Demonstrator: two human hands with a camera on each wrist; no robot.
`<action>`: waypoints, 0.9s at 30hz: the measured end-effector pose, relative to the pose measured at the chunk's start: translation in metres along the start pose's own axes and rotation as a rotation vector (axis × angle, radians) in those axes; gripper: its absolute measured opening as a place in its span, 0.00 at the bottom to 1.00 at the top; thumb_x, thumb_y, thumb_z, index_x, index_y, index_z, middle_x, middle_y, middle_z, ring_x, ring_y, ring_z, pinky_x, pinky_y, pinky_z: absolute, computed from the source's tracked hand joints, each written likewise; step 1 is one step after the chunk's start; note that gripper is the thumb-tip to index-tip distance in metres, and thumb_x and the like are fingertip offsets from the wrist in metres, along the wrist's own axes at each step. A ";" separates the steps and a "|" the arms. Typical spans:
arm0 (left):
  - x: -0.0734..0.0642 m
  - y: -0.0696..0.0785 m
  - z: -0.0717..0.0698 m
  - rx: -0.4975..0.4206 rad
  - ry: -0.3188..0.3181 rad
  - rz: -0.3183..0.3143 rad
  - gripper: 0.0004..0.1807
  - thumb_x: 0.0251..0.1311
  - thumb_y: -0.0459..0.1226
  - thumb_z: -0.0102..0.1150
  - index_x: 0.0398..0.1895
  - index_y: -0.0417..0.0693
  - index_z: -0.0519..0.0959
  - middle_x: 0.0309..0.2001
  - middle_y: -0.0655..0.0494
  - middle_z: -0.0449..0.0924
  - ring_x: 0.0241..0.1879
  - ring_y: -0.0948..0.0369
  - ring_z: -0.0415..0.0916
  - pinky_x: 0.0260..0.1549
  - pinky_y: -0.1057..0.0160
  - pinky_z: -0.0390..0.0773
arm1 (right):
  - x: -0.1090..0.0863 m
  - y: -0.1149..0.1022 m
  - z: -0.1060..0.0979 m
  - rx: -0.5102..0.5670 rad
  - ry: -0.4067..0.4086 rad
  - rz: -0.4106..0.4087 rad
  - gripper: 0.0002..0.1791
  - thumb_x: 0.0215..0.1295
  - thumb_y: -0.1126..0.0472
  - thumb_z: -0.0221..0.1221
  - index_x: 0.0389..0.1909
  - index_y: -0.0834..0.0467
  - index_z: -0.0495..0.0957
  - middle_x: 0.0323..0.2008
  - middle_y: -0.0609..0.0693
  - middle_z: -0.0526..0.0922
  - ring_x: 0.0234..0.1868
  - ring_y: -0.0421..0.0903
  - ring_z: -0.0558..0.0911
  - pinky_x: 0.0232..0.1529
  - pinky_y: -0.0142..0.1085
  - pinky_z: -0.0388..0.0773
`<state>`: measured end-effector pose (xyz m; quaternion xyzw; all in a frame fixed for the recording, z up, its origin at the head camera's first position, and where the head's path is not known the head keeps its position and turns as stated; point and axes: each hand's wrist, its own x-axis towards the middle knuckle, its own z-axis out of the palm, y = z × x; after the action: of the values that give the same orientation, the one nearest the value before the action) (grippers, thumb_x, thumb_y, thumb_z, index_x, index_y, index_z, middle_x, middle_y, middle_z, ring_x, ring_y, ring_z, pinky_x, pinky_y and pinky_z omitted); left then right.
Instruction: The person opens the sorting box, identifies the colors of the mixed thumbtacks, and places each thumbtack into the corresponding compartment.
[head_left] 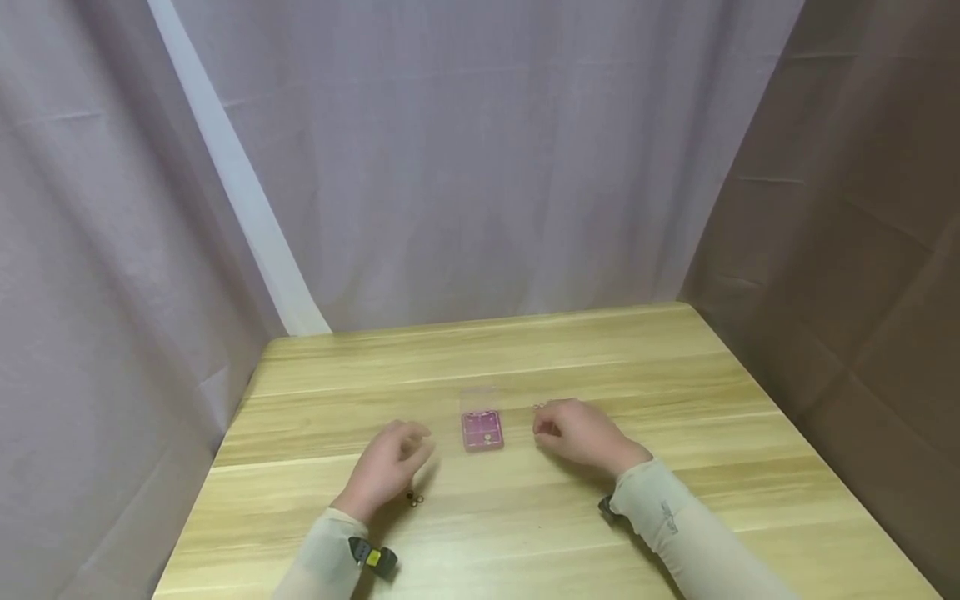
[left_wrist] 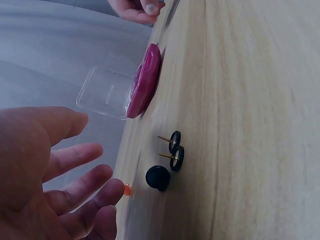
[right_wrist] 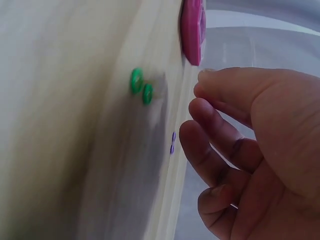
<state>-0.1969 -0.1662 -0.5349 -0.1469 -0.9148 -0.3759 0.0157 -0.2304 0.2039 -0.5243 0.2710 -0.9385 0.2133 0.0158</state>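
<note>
Beneath your hands lies a wood-grain table [head_left: 540,533]; grey curtains [head_left: 465,167] hang beyond. Your left hand [head_left: 386,467] hovers, fingers loosely apart, near black thumbtacks [left_wrist: 177,159]. Your right hand [head_left: 585,435], near green thumbtacks [right_wrist: 136,81], bends inward, thumb and forefinger close; you can't tell if they pinch anything. Between both hands sits the pink box [head_left: 482,433].

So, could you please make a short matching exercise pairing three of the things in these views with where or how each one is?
Things:
1. Black thumbtacks
2. Clear lid
3. Green thumbtacks

Places or states:
A. On the table near the right hand
B. On the table near the left hand
C. Raised open from the pink case

Pairs: 1-B, 2-C, 3-A
</note>
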 end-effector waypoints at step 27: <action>-0.004 -0.003 -0.001 0.010 0.001 -0.010 0.17 0.77 0.48 0.67 0.61 0.50 0.85 0.60 0.50 0.85 0.56 0.49 0.83 0.60 0.39 0.82 | -0.037 0.002 -0.008 -0.036 -0.053 0.050 0.11 0.74 0.57 0.72 0.32 0.41 0.84 0.31 0.30 0.82 0.31 0.32 0.76 0.37 0.37 0.81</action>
<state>-0.1943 -0.1698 -0.5373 -0.1423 -0.9173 -0.3716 0.0151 -0.2005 0.2271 -0.5232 0.2526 -0.9488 0.1894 -0.0094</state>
